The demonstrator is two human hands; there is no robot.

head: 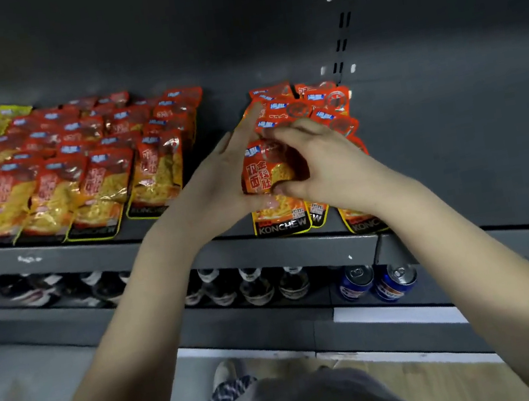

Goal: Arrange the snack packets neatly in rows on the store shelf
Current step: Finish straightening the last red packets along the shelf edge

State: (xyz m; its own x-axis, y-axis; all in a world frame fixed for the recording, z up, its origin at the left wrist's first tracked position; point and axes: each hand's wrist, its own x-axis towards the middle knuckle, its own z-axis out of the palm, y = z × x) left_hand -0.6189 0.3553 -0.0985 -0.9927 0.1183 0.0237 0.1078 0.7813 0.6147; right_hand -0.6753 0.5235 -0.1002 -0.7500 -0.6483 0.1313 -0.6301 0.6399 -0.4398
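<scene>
— How will that packet (269,177) handle?

— Light, soft and slippery, I'd judge. It fronts the loose pile (327,103) on the shelf (282,253). My right hand (315,161) pinches it, fingers curled; my left hand (218,180) lies straight-fingered against the pile's side. I'd hold its edges.

You had two hands (218,180) up, two blue cans (355,281) below, and three packets (278,222) fronting the right pile; others overlapped uncountably.
</scene>
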